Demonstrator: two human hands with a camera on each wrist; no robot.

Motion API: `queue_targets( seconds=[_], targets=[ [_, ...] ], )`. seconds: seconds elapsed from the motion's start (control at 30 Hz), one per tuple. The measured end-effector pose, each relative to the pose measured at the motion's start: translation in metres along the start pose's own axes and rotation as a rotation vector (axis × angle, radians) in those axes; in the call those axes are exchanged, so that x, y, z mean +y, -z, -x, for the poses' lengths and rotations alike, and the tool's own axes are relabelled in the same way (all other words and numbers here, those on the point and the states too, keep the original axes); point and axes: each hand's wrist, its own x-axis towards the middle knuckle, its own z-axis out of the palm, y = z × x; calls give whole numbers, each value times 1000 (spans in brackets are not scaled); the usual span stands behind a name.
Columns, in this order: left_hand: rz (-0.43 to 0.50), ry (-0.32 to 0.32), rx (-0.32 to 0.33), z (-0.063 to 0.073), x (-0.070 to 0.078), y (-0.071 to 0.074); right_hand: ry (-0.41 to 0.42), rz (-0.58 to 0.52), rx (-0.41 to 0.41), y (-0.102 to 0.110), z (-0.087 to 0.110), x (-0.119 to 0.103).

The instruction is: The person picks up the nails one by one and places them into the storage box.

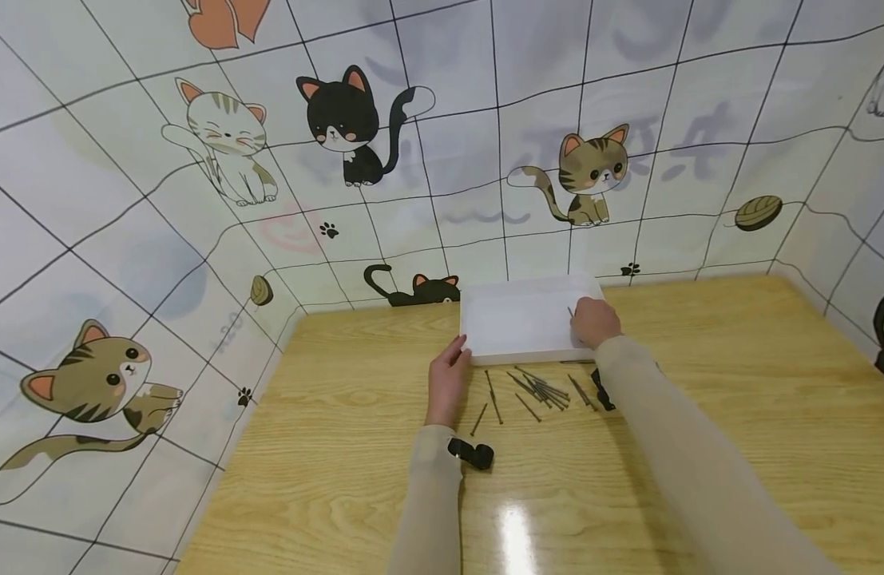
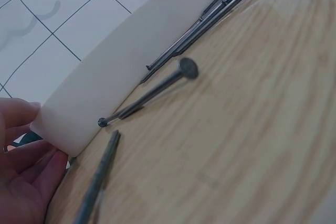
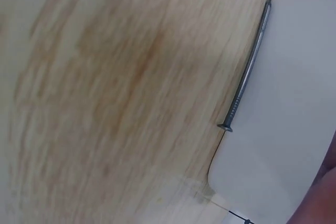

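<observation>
A shallow white box (image 1: 528, 358) stands on the table near the back wall. My left hand (image 1: 447, 385) holds its front left corner, thumb and fingers about the wall. Over the box's right end, my right hand (image 1: 596, 323) is curled, with the tip of a thin nail (image 1: 570, 311) showing from its fingers. Several loose iron nails (image 1: 541, 390) lie in front of the box. One nail (image 3: 245, 72) rests along the box's front wall in the right wrist view. In the left wrist view, a broad nail head (image 2: 188, 68) points toward the camera.
The wood-grain table (image 1: 327, 479) meets a cat-printed wall covering (image 1: 470, 160) behind the box and on both sides. A black wrist camera (image 1: 472, 454) sits on the left wrist and another (image 1: 603, 390) on the right.
</observation>
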Motion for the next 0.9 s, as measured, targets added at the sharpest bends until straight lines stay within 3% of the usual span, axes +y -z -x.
queue_targets(
  seconds=[0.23,0.43,0.67,0.9],
  targets=[
    [11,14,14,0,5,-2,80,101,-15,6,-3,3],
    [16,15,8,-4,7,-2,77,166,-57,9,-6,4],
    [27,21,5,-1,6,-2,106,207,-71,13,3,0],
    [27,34,9,-1,0,-2,102,173,-91,23,14,-13]
  ],
)
